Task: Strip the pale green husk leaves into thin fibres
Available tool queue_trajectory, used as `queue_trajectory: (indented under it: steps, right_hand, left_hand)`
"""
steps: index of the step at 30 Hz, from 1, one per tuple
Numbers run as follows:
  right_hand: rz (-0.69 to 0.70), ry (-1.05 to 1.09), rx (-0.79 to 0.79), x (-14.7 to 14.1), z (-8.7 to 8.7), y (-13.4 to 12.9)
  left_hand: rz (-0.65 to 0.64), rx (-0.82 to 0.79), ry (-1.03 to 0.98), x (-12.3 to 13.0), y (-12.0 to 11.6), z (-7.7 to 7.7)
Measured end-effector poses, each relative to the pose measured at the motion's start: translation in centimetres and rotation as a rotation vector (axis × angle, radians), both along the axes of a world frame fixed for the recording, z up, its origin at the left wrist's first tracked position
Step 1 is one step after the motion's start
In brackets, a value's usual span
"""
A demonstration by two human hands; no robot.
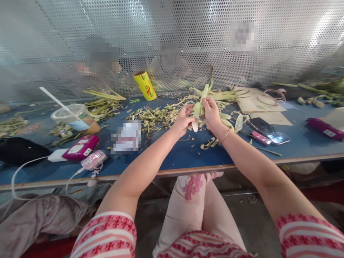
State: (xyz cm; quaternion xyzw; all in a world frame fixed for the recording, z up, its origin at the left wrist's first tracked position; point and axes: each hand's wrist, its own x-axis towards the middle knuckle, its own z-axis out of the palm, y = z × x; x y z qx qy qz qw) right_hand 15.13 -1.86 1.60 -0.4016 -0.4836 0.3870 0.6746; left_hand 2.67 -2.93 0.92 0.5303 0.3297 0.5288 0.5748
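Both hands meet above the blue table, holding a pale green, leaf-like plant piece [196, 114]. My left hand [184, 120] has its fingers closed on the piece's lower left side. My right hand [211, 111] pinches it from the right, near a long pale strip that points up. Exactly which fingertips touch which part is hard to make out. Behind and left of the hands lies a heap of pale green plant scraps [154, 118]. More long stalks [228, 95] are spread behind my right hand.
Left on the blue table [166, 159] are a plastic cup [77, 120] with a straw, a purple device [82, 147] and a cabled pink device [94, 160]. A yellow tube [145, 86] stands tilted behind. Phone [268, 130] and cardboard [258, 102] lie right. Perforated metal [201, 32] rises behind.
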Motion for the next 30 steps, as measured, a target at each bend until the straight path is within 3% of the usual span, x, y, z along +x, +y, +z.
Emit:
queue_trajectory:
  steps: [7,14,21,30]
  right_hand:
    - [0.051,0.011,0.006,-0.3,0.1,-0.2]
    - [0.103,-0.007,-0.011,-0.5,0.3,-0.4]
    - [0.122,0.01,0.026,-0.7,-0.2,-0.1]
    - [0.184,0.01,0.03,-1.5,-0.8,0.3]
  left_hand:
    - [0.039,-0.067,-0.163,-0.3,1.5,-0.8]
    - [0.04,-0.109,-0.267,-0.5,1.4,-0.8]
    - [0.038,-0.174,-0.41,-0.3,0.6,0.2]
    - [0.004,-0.274,-0.359,-1.0,-0.9,1.8]
